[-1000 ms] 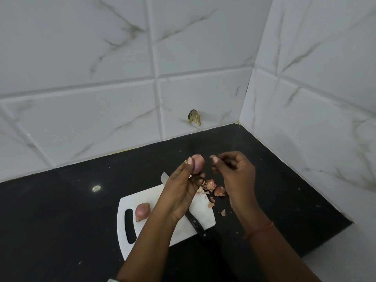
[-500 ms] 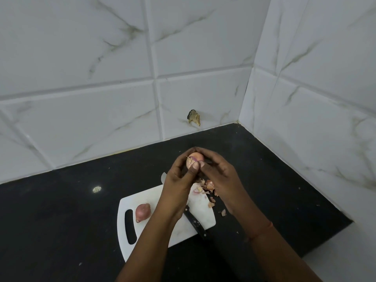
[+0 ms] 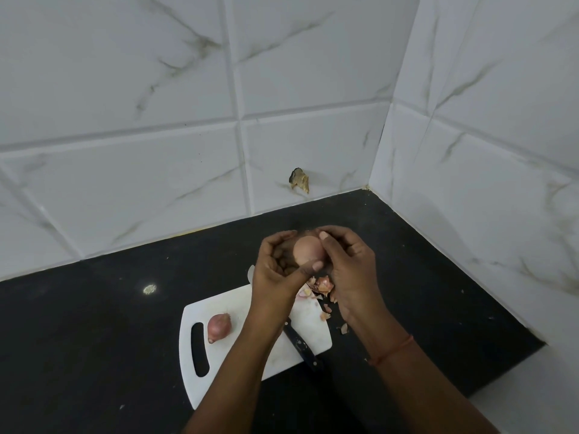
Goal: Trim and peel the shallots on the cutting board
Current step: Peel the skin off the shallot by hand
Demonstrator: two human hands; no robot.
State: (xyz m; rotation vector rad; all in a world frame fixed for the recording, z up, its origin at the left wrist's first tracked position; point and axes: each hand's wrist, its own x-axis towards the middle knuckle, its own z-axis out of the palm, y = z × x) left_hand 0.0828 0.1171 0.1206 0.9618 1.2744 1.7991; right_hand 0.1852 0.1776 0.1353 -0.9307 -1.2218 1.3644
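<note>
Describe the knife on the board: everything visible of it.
The knife lies flat on the white cutting board, running diagonally from far-left to near-right. Its black handle, speckled with pale residue, points toward the person and overhangs the board's near edge. The left forearm hides most of the blade; only a pale rounded tip shows beyond the left hand, past the board's far edge. Neither hand touches it.

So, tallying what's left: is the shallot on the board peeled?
Unpeeled: the shallot on the board still wears its reddish skin.
</note>
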